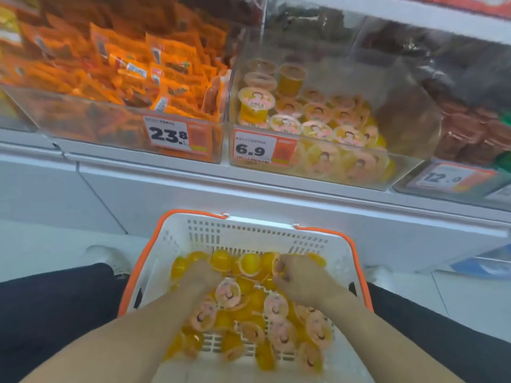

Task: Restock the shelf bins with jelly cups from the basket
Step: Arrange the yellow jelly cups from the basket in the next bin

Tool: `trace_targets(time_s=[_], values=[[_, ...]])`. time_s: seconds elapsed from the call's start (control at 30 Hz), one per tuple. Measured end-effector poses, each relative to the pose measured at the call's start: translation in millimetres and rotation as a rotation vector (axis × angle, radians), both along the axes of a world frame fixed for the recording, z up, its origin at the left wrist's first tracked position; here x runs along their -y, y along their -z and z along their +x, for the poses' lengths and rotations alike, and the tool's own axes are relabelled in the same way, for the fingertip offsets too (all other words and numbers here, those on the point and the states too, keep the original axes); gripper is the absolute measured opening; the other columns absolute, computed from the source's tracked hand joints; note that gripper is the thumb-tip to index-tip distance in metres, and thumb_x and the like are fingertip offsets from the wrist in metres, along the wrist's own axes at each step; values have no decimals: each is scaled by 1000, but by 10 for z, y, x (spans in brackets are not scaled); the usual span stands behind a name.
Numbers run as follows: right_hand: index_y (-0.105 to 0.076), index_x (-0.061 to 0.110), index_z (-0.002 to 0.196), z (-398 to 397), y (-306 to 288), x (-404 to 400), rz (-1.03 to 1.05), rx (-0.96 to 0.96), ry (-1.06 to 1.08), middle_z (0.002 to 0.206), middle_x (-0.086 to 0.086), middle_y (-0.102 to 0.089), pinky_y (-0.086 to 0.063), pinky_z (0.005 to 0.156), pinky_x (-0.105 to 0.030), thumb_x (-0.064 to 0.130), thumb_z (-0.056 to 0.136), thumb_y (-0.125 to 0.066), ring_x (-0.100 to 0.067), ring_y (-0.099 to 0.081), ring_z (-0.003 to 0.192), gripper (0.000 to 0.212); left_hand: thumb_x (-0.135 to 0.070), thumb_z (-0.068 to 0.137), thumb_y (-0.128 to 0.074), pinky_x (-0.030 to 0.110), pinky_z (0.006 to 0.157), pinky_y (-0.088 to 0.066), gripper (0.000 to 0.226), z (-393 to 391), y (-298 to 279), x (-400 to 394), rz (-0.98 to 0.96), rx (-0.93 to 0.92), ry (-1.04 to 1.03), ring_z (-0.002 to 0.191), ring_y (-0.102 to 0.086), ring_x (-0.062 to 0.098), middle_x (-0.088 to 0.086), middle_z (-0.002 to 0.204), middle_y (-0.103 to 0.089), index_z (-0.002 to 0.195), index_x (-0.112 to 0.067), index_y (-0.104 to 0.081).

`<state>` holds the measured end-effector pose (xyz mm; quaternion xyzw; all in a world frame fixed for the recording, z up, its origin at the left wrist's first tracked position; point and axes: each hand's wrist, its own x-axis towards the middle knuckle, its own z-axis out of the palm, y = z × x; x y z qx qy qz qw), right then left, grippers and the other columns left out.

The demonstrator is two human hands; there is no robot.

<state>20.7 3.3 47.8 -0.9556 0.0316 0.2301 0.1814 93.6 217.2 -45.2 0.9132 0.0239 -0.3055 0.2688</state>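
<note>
Head view, both hands down in the basket. My right hand sits at the far right of the heap, fingers curled in and pinching the rim of a jelly cup at its fingertips; the cup lies on its side, its lid edge turned toward the hand. My left hand is buried knuckles-up among the jelly cups, fingers bent down into the pile; whether they have closed round a cup I cannot tell, since the fingertips are hidden under the fruit-yellow tubs. The two hands lie near each other, with one lid-up cup between the wrists. Outward, the white basket with its orange rim holds a loose single layer of cups, tipped every way, so no common long axis serves the grasp. The relation that governs the coming move: the target shelf bin, marked 6.9 and already partly filled with the same cups, stands at 12 to 1 o'clock from the hands, above the basket and beyond the white shelf ledge. I judge the right hand the nearer, with a straight lift up and forward. At 11 o'clock a neighbouring bin of orange packets, marked 23.8, is to be avoided.
</note>
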Motion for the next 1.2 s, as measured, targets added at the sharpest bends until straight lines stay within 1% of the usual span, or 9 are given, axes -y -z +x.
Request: trace_targets(time_s=[0.13,0.27,0.53,0.7,0.83,0.93,1.0,1.1,1.2], values=[[-57,19,110,39,346,17,-3,-78,51,93,2,-58,-53,79,-36,42,96,-55,-21,-60,93,27,-42,87,-70,28,84,-43,43,-166,388,-98,-128,69,-141,118,-60,28,3,121,-64,124,-22,-62],[-54,19,131,219,616,-114,24,-74,115,126,-4,-60,-52,93,-37,35,94,-61,-22,-59,113,41,-29,89,-70,40,88,-49,49,-105,544,19,-27,138,-295,114,-59,33,12,133,-52,129,-11,-51],[-33,25,150,478,1099,-343,-7,-61,139,148,-6,-34,-53,94,-38,9,91,-61,-31,-60,116,67,-14,85,-71,45,109,-36,70,207,797,165,185,237,116,135,-41,27,2,149,-40,144,-27,-36],[-28,33,151,498,1302,-364,-4,-15,130,154,-6,-31,-56,92,-38,6,91,-58,-31,-60,117,72,-9,81,-74,38,109,-41,61,301,908,205,71,259,40,125,-51,29,6,140,-47,136,-25,-51],[-25,35,151,554,1437,-330,-50,-26,48,150,-8,-30,-59,82,-37,5,91,-57,-32,-65,104,74,-27,71,-88,36,109,-44,67,316,802,102,-92,212,-64,123,-55,26,6,133,-57,132,-21,-59],[-30,34,150,639,1490,-361,-47,-30,43,148,-9,-33,-56,89,-39,16,94,-61,-33,-62,110,66,-38,65,-91,24,85,-55,54,320,603,-48,-258,199,-189,94,-66,11,-7,104,-70,112,-24,-68],[-38,32,146,648,1523,-397,-33,-27,71,144,-8,-38,-54,94,-41,27,94,-64,-32,-61,113,59,-42,67,-90,12,68,-46,39,309,445,-136,-326,89,-302,80,-63,0,-18,87,-68,95,-26,-69],[-48,33,137,559,1595,-421,76,-45,165,139,-6,-48,-53,93,-39,37,89,-68,-28,-61,112,53,-54,56,-90,21,68,-47,66,310,282,-284,-662,-304,-472,89,-70,15,-2,95,-76,107,-16,-73],[-58,25,128,476,1450,-421,616,-204,653,119,-4,-66,-55,65,-31,35,86,-73,-21,-69,82,47,-49,51,-93,26,72,-48,61,285,111,-406,-972,-587,-445,87,-68,19,9,101,-75,99,-16,-77]])
